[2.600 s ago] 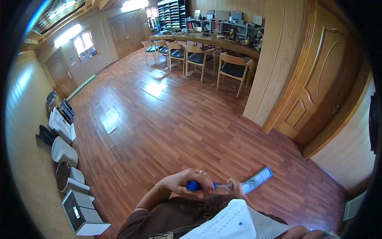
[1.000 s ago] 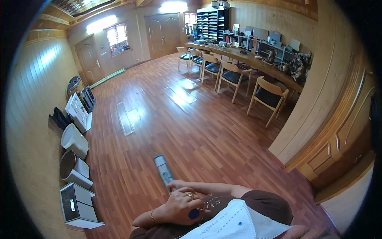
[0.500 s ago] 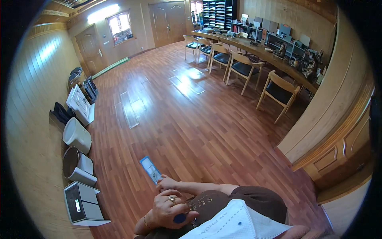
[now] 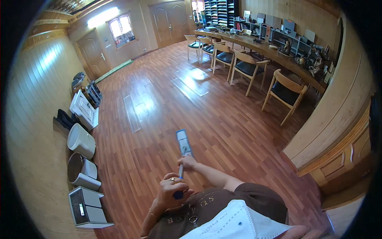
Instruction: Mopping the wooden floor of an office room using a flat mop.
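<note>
A flat mop with a blue-edged, pale rectangular head [image 4: 182, 139] reaches out over the wooden floor ahead of me. My left hand [image 4: 170, 192], with rings and a bracelet, is wrapped round the top of the mop's handle [image 4: 181, 171], close to its dark blue end cap [image 4: 178, 194]. Farther down the same handle, my right hand [image 4: 187, 162] grips it, the arm stretched forward. The lower part of the handle is mostly hidden behind that hand.
Wooden chairs [image 4: 284, 92] with dark seats line a long wooden table [image 4: 258, 47] at the right. Along the left wall stand a white cabinet [image 4: 93, 203], white rounded fixtures [image 4: 81, 140] and a white panel [image 4: 84, 108]. A wooden door [image 4: 338, 165] is close on my right.
The mop head has swung right and a little farther away. Both hands have moved with the handle, the right hand rightward and forward, and more of the handle shows between them.
</note>
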`<state>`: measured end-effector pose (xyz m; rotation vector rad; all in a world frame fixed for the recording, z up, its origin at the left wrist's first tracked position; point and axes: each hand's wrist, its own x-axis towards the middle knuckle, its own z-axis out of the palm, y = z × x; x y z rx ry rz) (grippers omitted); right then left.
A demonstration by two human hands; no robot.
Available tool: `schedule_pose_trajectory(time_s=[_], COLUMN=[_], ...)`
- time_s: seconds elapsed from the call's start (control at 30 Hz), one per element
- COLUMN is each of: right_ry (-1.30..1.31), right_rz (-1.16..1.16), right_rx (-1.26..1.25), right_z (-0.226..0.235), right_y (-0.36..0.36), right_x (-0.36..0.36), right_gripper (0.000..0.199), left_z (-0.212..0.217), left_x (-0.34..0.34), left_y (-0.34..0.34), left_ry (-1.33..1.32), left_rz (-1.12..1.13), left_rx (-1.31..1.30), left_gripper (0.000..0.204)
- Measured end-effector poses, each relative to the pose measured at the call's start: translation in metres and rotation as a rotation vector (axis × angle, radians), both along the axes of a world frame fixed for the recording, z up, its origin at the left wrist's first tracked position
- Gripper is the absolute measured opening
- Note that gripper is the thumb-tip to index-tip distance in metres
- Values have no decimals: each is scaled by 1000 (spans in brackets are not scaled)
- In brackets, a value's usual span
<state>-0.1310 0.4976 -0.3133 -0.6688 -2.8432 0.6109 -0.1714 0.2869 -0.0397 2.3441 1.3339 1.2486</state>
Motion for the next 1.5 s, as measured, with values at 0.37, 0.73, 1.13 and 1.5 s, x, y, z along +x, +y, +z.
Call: schedule_pose_trajectory(time_s=[0.37, 0.73, 1.13, 1.5], right_ry=[-120, -2, 17, 71], right_rz=[-411, -822, -1116, -1422], right_rx=[-52, 54, -17, 31], right_z=[-54, -61, -12, -68], right_y=[144, 84, -81, -174], right_x=[161, 278, 325, 402], right_gripper=[21, 7, 22, 27], left_z=[-73, -81, -14, -67], left_x=[65, 81, 80, 138], left_y=[110, 128, 144, 125], left_ry=[-38, -234, -393, -332], left_rz=[-122, -470, -1032, -1246], left_rx=[-245, -488, -654, -907], left_gripper=[18, 18, 18, 13])
